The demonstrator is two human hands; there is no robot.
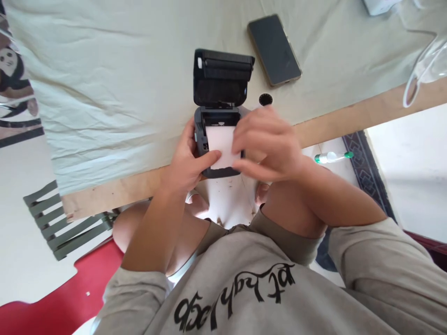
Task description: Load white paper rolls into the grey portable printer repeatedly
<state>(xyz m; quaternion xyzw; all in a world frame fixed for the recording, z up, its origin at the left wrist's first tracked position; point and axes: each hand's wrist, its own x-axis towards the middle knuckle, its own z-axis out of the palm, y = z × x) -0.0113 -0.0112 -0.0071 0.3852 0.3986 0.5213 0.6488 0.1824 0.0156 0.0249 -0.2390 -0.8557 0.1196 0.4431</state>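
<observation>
The small dark printer (219,121) sits at the near edge of the surface (104,93), its lid flipped up and standing open toward twelve o'clock, with a white paper roll (220,145) lying in the open bay. The left hand (186,160) wraps the printer's left side from about eight o'clock, thumb laid across the lower corner of the paper, so it is closed on the body and steadies it. The right hand (268,142) comes in from four o'clock and its fingers lie over the right edge of the paper; they look curled onto the roll, though motion blur makes it hard to tell whether they pinch the sheet or only press on it. The printer looks like a rigid plastic shell, light enough to shift under a push, so I would judge the sides of the base the sound place to take hold, not the hinged lid, which seems the weak part. The paper looks thin, limp and easy to crease or tear, best handled by its free edge with fingertips while the roll stays seated. A phone (274,50) lies face up at one o'clock from the printer, well apart, and a small black ring (266,99) rests just beside the lid's right side. A clear plastic item (424,70) lies at the far right edge, and a green-and-white pen (333,157) lies on the floor at three o'clock.
</observation>
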